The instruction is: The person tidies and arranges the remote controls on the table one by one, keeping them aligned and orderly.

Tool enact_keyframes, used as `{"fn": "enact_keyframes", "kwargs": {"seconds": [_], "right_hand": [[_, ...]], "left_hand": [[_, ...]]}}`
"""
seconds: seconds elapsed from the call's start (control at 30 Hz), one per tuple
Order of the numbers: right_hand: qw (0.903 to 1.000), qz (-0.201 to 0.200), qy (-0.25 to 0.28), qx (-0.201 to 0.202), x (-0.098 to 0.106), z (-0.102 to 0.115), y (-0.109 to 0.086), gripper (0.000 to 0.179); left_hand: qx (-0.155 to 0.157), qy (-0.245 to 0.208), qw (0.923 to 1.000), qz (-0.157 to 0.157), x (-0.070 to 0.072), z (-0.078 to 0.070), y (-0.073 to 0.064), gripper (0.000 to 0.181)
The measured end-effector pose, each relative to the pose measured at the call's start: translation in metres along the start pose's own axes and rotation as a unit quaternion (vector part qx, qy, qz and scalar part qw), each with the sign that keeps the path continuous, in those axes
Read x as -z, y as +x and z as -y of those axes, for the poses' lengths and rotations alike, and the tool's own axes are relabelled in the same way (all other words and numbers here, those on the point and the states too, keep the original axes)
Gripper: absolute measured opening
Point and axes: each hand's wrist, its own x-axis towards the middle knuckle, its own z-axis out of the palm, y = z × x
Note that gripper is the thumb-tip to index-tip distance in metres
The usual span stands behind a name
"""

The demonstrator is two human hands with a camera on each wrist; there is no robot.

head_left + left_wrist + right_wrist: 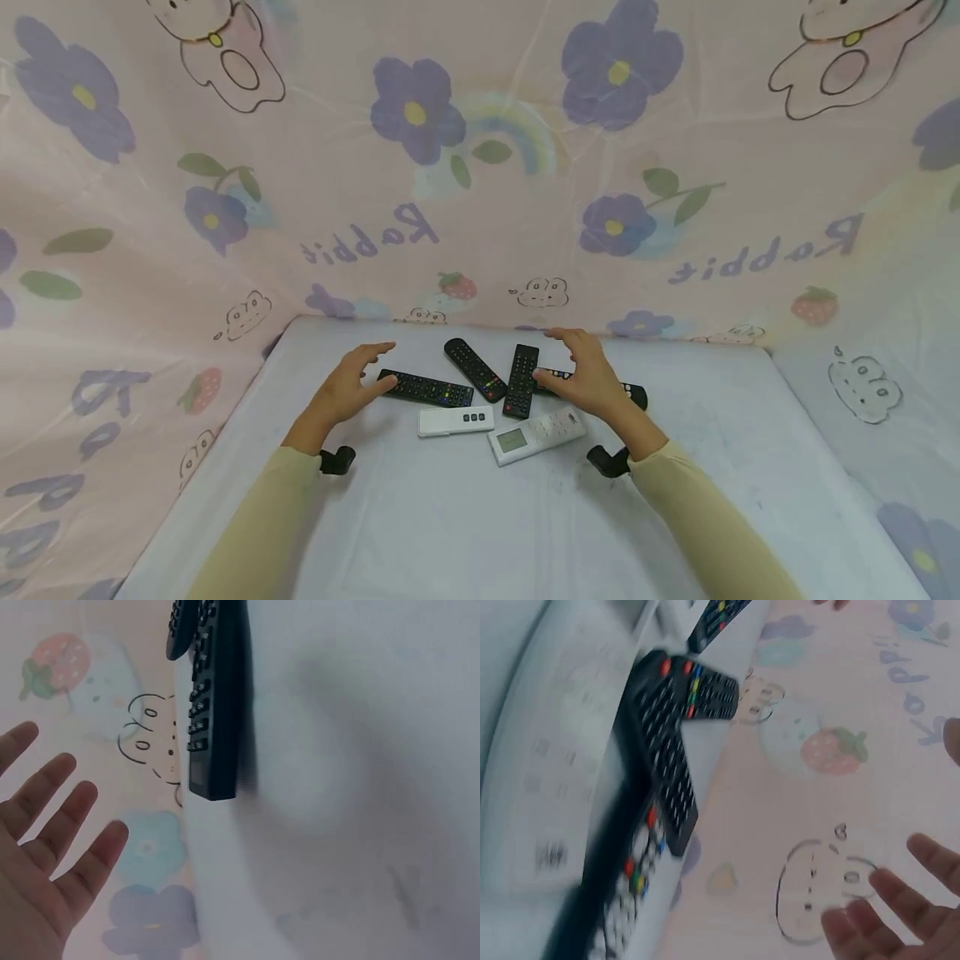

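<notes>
My left hand (348, 385) is held with fingers spread at the left end of a black remote control (427, 389). In the left wrist view its fingers stand apart from that remote (217, 712). Over another black remote (636, 393), partly hidden, my right hand (588, 379) hovers with fingers extended and nothing gripped. Between the hands lie a slanting black remote (475, 369) and a lengthwise black remote (521, 382). Nearer me are a white remote (456, 421) with dark buttons and a white air-conditioner remote (537, 435) with a small screen.
A white-covered table (450, 525) carries the remotes. Behind it hangs a pink cloth (510, 225) printed with flowers and rabbits, which also comes down along both sides. Black wrist mounts (337, 461) show below the hands.
</notes>
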Motion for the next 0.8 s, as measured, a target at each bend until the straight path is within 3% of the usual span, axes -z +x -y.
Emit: {"fn": "enact_keyframes", "kwargs": {"seconds": [0.1,0.23,0.47,0.8], "right_hand": [[0.9978,0.025,0.061,-0.01,-0.016,0.004,0.01,0.056],[0.9934,0.067,0.093,-0.005,-0.038,0.009,0.022,0.047],[0.988,0.13,0.083,0.001,-0.064,0.015,0.041,0.04],[0.9801,0.191,0.047,-0.022,-0.096,0.012,0.059,0.042]], "left_hand": [[0.0,-0.015,0.9999,0.002,-0.002,0.009,0.003,0.059],[0.01,-0.013,0.9998,0.008,-0.004,0.019,0.004,0.059],[0.018,0.006,0.9994,0.031,-0.004,0.031,0.008,0.066],[0.048,0.023,0.9975,0.047,-0.007,0.041,0.021,0.07]]}}
